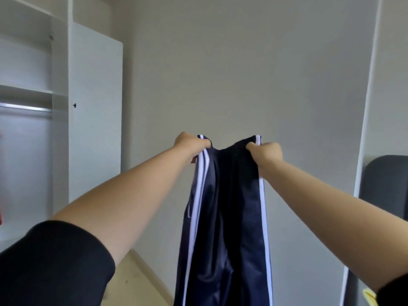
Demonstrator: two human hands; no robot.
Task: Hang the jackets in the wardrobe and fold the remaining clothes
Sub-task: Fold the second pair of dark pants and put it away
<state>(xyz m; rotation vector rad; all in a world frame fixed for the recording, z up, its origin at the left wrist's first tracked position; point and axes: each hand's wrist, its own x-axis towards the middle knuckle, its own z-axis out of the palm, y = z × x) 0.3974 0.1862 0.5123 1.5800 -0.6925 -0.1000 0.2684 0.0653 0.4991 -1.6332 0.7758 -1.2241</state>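
Navy track trousers (227,217) with white side stripes hang straight down in front of me, held up at arm's length by the waistband. My left hand (189,144) grips the waistband's left corner and my right hand (266,152) grips its right corner, both with fingers curled into the fabric. The trouser legs run out of the frame at the bottom. The open white wardrobe (59,107) stands at the left, with a metal hanging rail (26,107) under a shelf.
A bare grey wall fills the middle. A sliver of red fabric (0,182) shows at the far left edge inside the wardrobe. A dark chair back (386,186) stands at the right, beside a white frame edge. Something yellow (369,297) shows at the bottom right.
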